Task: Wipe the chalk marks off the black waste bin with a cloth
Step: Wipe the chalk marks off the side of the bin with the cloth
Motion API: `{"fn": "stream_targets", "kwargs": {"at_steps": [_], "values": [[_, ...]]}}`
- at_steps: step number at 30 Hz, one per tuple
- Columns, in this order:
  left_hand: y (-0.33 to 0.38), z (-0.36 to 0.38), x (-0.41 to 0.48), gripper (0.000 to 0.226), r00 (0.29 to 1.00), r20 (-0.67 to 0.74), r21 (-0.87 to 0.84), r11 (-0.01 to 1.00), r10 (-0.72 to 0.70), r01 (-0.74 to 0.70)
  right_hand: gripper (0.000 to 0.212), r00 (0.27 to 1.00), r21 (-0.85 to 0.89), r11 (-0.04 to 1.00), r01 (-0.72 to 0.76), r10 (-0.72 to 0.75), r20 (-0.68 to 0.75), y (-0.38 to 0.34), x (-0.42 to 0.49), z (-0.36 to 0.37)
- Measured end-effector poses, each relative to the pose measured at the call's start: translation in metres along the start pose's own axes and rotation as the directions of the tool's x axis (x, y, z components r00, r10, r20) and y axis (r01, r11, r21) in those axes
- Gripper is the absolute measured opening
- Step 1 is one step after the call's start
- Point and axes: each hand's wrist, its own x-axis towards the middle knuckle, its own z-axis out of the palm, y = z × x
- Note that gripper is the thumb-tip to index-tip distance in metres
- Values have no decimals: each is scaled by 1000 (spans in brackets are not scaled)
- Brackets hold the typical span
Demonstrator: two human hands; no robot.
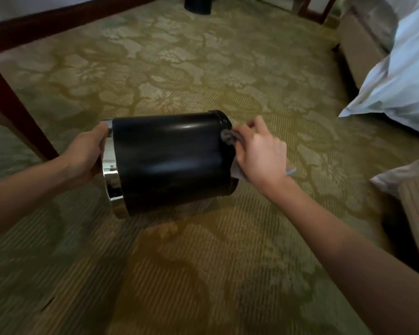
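Note:
The black waste bin (169,160) is held on its side above the carpet, its shiny chrome rim pointing left and its base pointing right. My left hand (85,155) grips the chrome rim. My right hand (259,151) presses a grey cloth (229,136) against the base end of the bin; a corner of the cloth hangs out below the hand. I see no clear chalk marks on the glossy side facing me.
Patterned green-gold carpet (203,262) lies all around. A dark wooden table leg (12,112) stands at the left. A bed with white bedding (402,76) is at the right. Another black bin (197,4) stands at the far top.

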Motion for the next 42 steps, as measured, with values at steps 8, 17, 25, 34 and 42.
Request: {"fn": "stream_targets", "kwargs": {"at_steps": [8, 17, 25, 34, 42], "values": [[6, 2, -2, 38, 999, -25, 5, 999, -32, 32, 38, 996, 40, 995, 88, -87, -12, -2, -40, 25], [14, 0, -19, 43, 992, -28, 45, 991, -122, 123, 49, 923, 176, 974, 143, -195, 330, 24, -141, 30], [3, -9, -92, 31, 951, 153, 154, 957, -267, 244, 30, 982, 415, 892, 179, -186, -24, -88, -13, -32], [-26, -1, -157, 33, 920, 392, 372, 917, -16, -143, 35, 843, 342, 862, 374, -470, 262, -166, -95, -55], [-57, 4, -188, 22, 847, 506, 618, 615, 167, -490, 24, 894, 118, 912, 393, -409, 184, -179, -48, -46]]}}
